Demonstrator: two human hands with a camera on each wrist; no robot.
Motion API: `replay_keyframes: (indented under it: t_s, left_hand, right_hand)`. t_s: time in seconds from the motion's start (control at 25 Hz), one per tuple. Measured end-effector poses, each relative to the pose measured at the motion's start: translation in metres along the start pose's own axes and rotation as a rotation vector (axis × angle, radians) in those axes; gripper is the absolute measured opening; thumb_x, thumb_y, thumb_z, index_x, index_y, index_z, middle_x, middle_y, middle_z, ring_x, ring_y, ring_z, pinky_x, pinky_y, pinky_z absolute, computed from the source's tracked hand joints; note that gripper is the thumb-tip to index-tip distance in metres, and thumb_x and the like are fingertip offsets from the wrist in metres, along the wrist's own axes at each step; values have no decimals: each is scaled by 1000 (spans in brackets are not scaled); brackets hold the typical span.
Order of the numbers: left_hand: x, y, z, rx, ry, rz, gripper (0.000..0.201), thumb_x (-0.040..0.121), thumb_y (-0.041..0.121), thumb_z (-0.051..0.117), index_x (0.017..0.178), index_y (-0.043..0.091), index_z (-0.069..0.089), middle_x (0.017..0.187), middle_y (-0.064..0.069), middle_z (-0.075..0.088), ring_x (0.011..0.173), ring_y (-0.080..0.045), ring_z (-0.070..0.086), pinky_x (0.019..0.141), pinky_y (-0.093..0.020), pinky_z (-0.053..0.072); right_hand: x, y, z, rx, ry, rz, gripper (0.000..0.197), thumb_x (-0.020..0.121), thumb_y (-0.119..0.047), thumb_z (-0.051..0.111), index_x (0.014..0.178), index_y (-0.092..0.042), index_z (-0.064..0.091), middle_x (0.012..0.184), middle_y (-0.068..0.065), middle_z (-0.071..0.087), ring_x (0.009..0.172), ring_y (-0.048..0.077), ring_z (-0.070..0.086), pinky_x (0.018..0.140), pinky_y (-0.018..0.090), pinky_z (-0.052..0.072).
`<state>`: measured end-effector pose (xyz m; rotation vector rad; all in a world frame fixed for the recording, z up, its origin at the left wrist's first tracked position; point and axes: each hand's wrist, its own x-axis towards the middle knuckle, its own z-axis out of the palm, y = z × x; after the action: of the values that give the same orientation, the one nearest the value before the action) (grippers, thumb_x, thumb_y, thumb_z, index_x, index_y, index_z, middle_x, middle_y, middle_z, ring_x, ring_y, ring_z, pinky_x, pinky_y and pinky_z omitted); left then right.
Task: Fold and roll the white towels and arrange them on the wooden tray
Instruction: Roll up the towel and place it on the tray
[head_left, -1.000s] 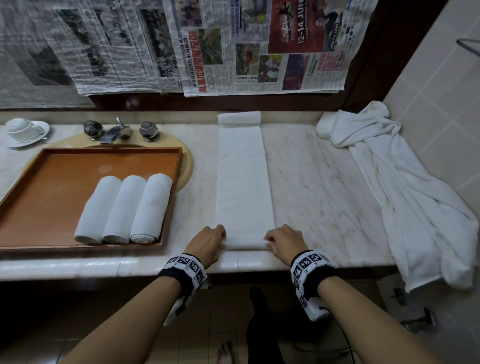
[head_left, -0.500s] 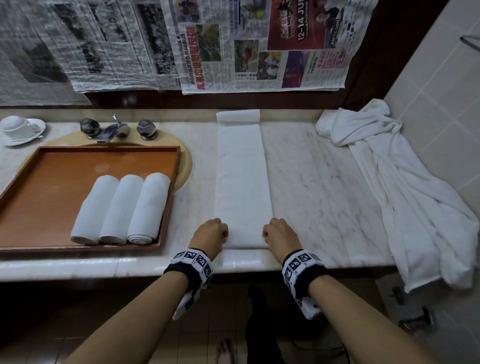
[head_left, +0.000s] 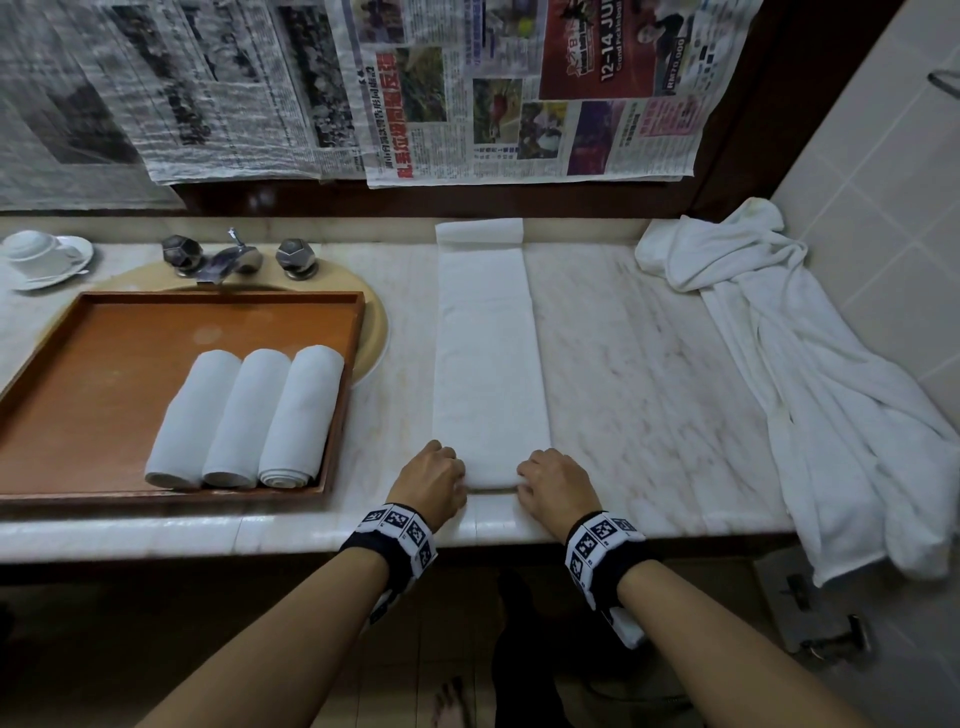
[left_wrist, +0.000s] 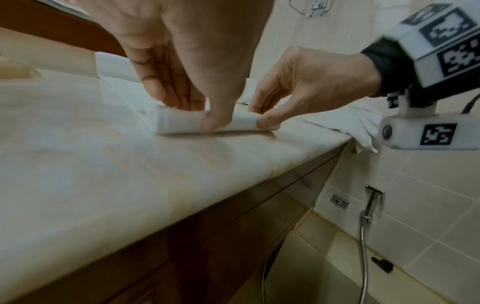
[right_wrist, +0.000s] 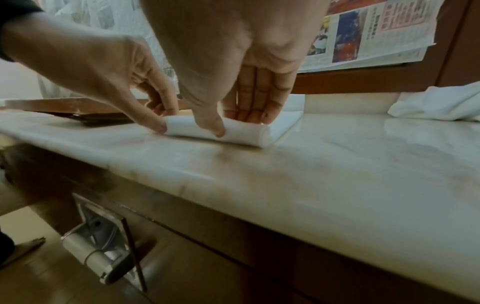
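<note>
A long folded white towel (head_left: 485, 364) lies on the marble counter, running away from me. Its near end is a small roll (left_wrist: 179, 121), also seen in the right wrist view (right_wrist: 241, 131). My left hand (head_left: 441, 475) pinches the roll's left end, fingers on top and thumb at the front (left_wrist: 194, 114). My right hand (head_left: 543, 480) pinches the right end the same way (right_wrist: 233, 121). To the left, the wooden tray (head_left: 104, 322) holds three rolled white towels (head_left: 244, 415) side by side at its near right.
A loose white towel (head_left: 805, 389) is heaped at the right and hangs over the counter's edge by the tiled wall. Behind the tray are a tap (head_left: 228, 257) and a cup on a saucer (head_left: 44, 254). Newspaper sheets (head_left: 467, 88) hang above the counter.
Both hands have turned the towel's near end over and moved slightly forward with it. The flat edge is now a small roll. The tray and its rolls have not moved.
</note>
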<state>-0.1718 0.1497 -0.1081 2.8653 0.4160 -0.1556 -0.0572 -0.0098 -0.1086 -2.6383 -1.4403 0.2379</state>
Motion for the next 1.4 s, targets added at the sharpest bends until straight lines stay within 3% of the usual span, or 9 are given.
replay_keyframes:
  t_s: [0.08,0.2,0.36,0.52,0.72,0.84,1.0,1.2,1.4]
  left_hand:
    - [0,-1,-1,52,-4,46,24,92,24,51,98,9,69,98,-7,64,101,-26,52,82,-32,40]
    - [0,-7,-4,132,-79,59,25,96,24,45,107,14,65,105,-4,63,104,-25,51,85,-32,37]
    - [3,-7,-8,37,-100,65,24,99,23,49,119,17,59,111,-3,66,106,-24,53,88,-30,38]
    - [10,-9,-10,-98,-93,-29,17,94,17,59,109,19,65,101,-1,71,98,-21,60,87,-30,46]
    - [20,4,-8,-105,-43,-89,17,88,5,60,96,13,73,102,-4,63,90,-25,60,78,-30,48]
    - [15,11,0,-93,-13,-90,21,86,6,54,95,12,72,99,-4,64,88,-25,60,75,-29,47]
    - [8,14,8,-118,13,-72,29,85,28,64,106,10,67,106,-4,60,102,-22,54,83,-31,47]
    - [17,10,6,48,-7,1,20,90,18,55,105,9,64,108,-7,61,103,-25,52,86,-31,42]
    - [18,1,3,147,-108,77,23,92,12,51,112,16,60,107,-4,61,99,-25,53,81,-30,35]
  right_hand:
    - [1,5,-6,-24,-54,-12,5,76,-15,71,80,-13,71,78,2,65,77,23,62,71,31,43]
    - [4,10,-11,-69,-186,-18,24,94,-9,46,110,-17,62,105,0,61,103,22,53,88,39,29]
    - [6,17,-15,102,-247,41,20,95,-10,51,111,-21,53,107,-4,65,99,18,55,92,37,28]
    - [13,21,-21,198,-235,107,10,93,-16,58,102,-18,61,102,-1,67,96,18,55,96,37,33]
    - [16,13,-8,161,-50,60,15,90,-3,56,96,-8,69,99,6,63,93,25,58,74,31,39]
    - [6,4,1,151,11,1,12,87,-6,55,92,-4,67,94,10,62,89,27,58,71,35,48]
    - [0,7,9,150,44,-48,19,73,-14,74,87,-5,66,89,9,62,89,26,58,66,35,52]
    - [11,8,1,-27,-22,-125,27,48,-11,88,61,-15,64,62,-1,59,63,20,58,52,23,49]
    - [15,13,-8,-1,-188,-89,24,90,-5,52,109,-7,66,106,8,61,106,26,49,86,33,41]
